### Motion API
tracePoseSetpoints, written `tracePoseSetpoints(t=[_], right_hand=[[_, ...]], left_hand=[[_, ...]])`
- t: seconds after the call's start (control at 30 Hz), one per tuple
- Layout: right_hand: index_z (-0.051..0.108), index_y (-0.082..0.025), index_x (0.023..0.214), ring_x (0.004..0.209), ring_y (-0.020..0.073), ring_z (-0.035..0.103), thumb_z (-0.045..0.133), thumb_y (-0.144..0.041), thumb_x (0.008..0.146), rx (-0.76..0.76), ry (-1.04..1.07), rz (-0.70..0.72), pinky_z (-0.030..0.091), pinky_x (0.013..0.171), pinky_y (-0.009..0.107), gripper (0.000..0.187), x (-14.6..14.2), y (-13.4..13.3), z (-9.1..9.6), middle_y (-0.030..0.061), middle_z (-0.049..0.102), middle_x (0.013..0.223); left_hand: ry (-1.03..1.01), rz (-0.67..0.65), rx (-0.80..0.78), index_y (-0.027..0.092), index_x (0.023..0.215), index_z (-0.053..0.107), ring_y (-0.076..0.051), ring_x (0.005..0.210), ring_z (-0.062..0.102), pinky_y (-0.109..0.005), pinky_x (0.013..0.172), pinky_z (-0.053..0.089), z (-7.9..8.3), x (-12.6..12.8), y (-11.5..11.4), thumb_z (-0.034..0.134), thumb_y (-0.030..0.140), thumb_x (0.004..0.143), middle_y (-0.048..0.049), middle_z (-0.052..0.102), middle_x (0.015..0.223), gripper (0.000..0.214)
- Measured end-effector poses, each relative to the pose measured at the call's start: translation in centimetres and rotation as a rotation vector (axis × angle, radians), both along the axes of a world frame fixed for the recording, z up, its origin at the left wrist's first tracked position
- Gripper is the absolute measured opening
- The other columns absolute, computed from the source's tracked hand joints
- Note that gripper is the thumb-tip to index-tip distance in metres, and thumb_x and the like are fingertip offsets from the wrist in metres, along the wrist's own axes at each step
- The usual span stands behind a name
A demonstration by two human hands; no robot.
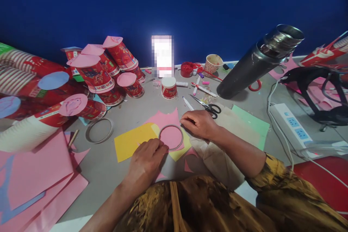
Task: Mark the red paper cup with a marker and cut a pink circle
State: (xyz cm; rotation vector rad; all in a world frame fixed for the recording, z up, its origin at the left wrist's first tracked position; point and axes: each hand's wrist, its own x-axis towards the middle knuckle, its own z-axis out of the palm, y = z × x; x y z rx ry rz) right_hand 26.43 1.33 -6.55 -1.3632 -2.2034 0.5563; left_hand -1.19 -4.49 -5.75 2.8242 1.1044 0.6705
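Observation:
A thin tape ring [182, 138] lies flat on a pink paper sheet [166, 116], with yellow paper [127, 143] underneath and beside it. My left hand [148, 157] is closed at the ring's lower left edge, its fingertips pressed against it. My right hand [199, 123] rests to the ring's upper right with its fingers curled together; whatever they may hold is hidden. Just beyond that hand are black-handled scissors [210, 108] and a white marker [188, 103]. A second tape roll [89, 136] lies to the left.
Red paper cups with pink cone tops [95, 74] are stacked at the left, beside pink sheets [40, 177]. A lit phone screen [162, 52] stands behind a cup [169, 88]. At right are a dark flask [244, 70], green paper [251, 125] and a power strip [292, 125] with cables.

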Motion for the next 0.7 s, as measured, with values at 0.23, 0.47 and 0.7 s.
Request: tracePoseSetpoints(t=[0.23,0.47,0.7], right_hand=[[0.078,-0.022,0.098,0.075,0.0176,0.069,0.063,-0.037,0.108,0.011,-0.025,0.002,0.038,0.071,0.028,0.024,0.0,0.0,-0.1,0.0039,0.081,0.083],[0.078,-0.023,0.098,0.075,0.0179,0.069,0.061,-0.035,0.109,0.014,-0.041,0.043,0.037,0.072,0.029,0.024,0.0,0.0,0.0,0.0031,0.08,0.083],[0.079,-0.023,0.101,0.077,0.0183,0.07,0.061,-0.034,0.109,0.006,-0.063,0.07,0.036,0.071,0.029,0.022,0.0,0.0,-0.1,0.0033,0.082,0.086]], left_hand=[[-0.098,0.015,-0.056,0.02,0.11,0.072,-0.02,0.08,0.067,-0.033,0.07,0.052,-0.5,-0.5,-0.4,0.058,0.015,0.107,-0.0046,0.072,0.094,0.015],[-0.234,0.044,-0.112,0.021,0.12,0.072,-0.019,0.085,0.073,-0.029,0.076,0.058,-1.2,-1.8,-1.2,0.063,0.014,0.106,-0.0057,0.075,0.097,0.018],[-0.26,0.036,-0.077,0.024,0.122,0.073,-0.019,0.087,0.075,-0.03,0.076,0.059,-1.7,-1.5,-1.1,0.063,0.014,0.106,-0.006,0.077,0.098,0.021]])
